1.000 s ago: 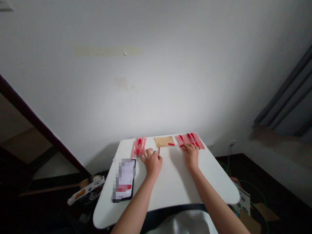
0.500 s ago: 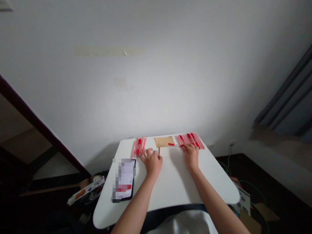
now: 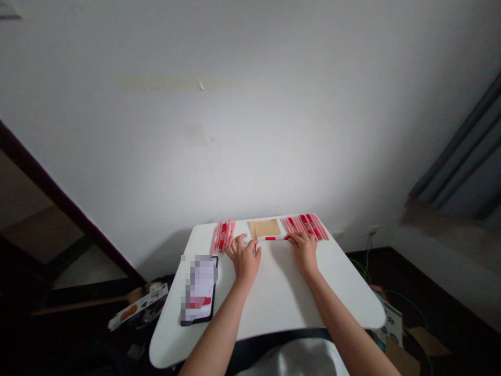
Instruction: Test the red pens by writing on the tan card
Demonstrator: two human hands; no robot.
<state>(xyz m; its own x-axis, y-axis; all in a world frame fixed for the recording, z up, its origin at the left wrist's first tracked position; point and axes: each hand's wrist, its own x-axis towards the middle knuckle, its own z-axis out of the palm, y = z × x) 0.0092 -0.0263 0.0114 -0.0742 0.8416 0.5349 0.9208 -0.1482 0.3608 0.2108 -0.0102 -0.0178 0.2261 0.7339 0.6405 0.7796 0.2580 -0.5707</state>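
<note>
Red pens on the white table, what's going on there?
A person sits at the white table. Their right hand touches the end of a red-and-white pen lying crosswise; the left hand rests spread beside a thin red stick. A left pen bunch and a right pen bunch flank a brown card.

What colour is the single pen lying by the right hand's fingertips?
The pen is red with pale whitish bands, best seen in the head view.
</note>
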